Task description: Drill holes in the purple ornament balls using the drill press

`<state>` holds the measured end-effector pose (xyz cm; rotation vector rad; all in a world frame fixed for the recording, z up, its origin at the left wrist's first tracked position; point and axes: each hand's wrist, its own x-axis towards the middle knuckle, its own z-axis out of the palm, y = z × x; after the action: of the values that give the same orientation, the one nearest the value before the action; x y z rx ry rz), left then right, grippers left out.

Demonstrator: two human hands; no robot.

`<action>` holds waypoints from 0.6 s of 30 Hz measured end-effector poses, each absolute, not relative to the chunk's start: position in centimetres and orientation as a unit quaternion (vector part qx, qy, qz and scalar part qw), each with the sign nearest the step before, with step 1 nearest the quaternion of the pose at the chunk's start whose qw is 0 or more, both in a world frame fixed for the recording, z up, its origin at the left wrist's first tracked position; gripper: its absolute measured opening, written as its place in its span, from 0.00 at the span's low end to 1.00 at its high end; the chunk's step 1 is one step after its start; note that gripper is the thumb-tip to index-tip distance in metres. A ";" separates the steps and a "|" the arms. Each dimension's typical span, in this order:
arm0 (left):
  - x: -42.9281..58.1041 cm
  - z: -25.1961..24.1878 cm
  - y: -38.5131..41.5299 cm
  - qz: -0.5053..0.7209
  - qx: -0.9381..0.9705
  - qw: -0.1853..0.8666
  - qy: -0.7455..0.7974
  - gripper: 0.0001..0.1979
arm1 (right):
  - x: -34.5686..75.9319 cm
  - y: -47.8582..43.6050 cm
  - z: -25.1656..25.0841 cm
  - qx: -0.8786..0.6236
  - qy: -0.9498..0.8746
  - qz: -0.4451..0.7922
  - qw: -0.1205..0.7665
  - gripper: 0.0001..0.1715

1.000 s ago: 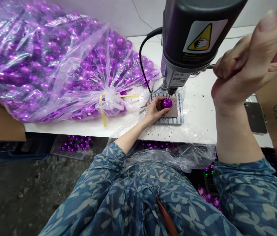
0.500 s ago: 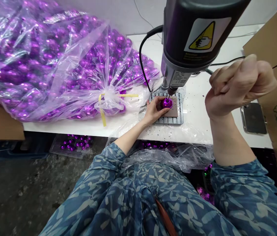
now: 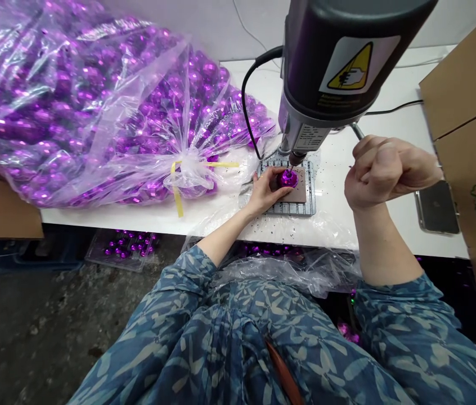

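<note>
My left hand point(image 3: 266, 190) holds a shiny purple faceted ball point(image 3: 288, 179) between thumb and fingers. The ball rests on a brown board point(image 3: 297, 194) laid over the slotted metal base point(image 3: 310, 207) of a bench drill press point(image 3: 331, 73). Right above the ball is the thin drill bit point(image 3: 291, 167); whether its tip touches the ball I cannot tell. On the other side, my right hand point(image 3: 384, 171) is closed in a fist round the end of the drill press lever point(image 3: 357, 131), whose grip is hidden by the fingers.
A big clear bag point(image 3: 107, 112) of purple balls, tied with yellow ribbon point(image 3: 178, 197), fills the left of the white table point(image 3: 335, 214). A phone point(image 3: 437, 208) and cardboard boxes point(image 3: 470, 140) stand at the right. Clear plastic sheeting point(image 3: 280, 273) hangs over the front edge. Dark shavings lie around the base.
My right hand has moved left and lower in the view, its fist turned, still on the lever. My left hand and the ball have stayed almost in place.
</note>
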<state>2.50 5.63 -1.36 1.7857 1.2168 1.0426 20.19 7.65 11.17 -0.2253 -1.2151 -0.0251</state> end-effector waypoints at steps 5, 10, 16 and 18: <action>2.6 -1.4 5.7 0.403 0.695 0.357 0.477 0.24 | 19.4 6.7 12.1 -0.113 -0.571 0.001 0.813 0.43; 2.6 -1.3 5.6 0.407 0.694 0.349 0.480 0.24 | 18.1 7.0 18.0 -0.198 -0.522 0.074 0.826 0.42; 2.7 -1.4 5.4 0.413 0.689 0.351 0.480 0.23 | 18.2 9.4 22.2 -0.295 -0.501 0.176 0.795 0.32; 2.7 -1.6 5.3 0.428 0.688 0.341 0.477 0.24 | 18.4 9.8 22.2 -0.304 -0.496 0.187 0.791 0.33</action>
<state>2.70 5.32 -1.59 1.7906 1.2398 1.1126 18.38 9.80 22.19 -0.6544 -1.0674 0.4031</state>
